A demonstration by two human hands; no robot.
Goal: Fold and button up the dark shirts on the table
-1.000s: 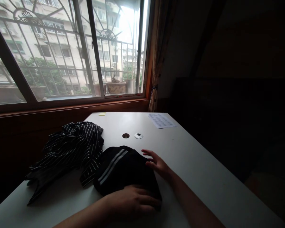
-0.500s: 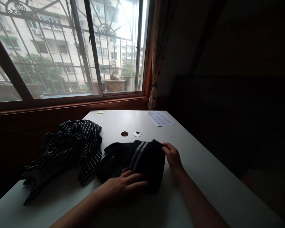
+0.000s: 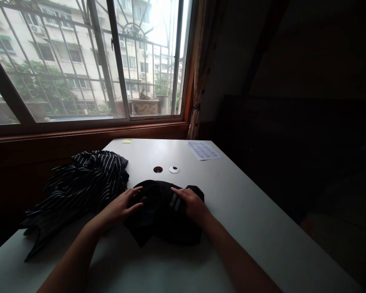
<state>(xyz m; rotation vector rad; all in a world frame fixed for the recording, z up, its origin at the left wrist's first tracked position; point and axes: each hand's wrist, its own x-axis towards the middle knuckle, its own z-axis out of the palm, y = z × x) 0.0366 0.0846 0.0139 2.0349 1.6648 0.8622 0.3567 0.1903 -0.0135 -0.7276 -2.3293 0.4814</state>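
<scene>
A dark garment (image 3: 161,219) with two pale stripes lies bunched on the white table (image 3: 247,228), its exact kind hard to make out in the dim light. At its left edge, my left hand (image 3: 125,203) is open, thumb and fingers apart and touching the cloth. My right hand (image 3: 192,201) rests on the upper right part of the garment with its fingers stretched out, partly covering the stripes. To the left lies a heap of black cloth with white stripes (image 3: 94,179), apart from my right hand.
A round cable hole (image 3: 157,169) and its white cap (image 3: 174,169) are beyond the garment. Farther back lie a printed sheet (image 3: 204,150) and a yellow note (image 3: 127,141). A barred window (image 3: 149,61) and a tied curtain (image 3: 195,114) stand behind the table.
My left hand has moved left and away from me to the garment's left edge. My right hand has shifted left from its corner onto the cloth. The garment is more bunched, its stripes less visible.
</scene>
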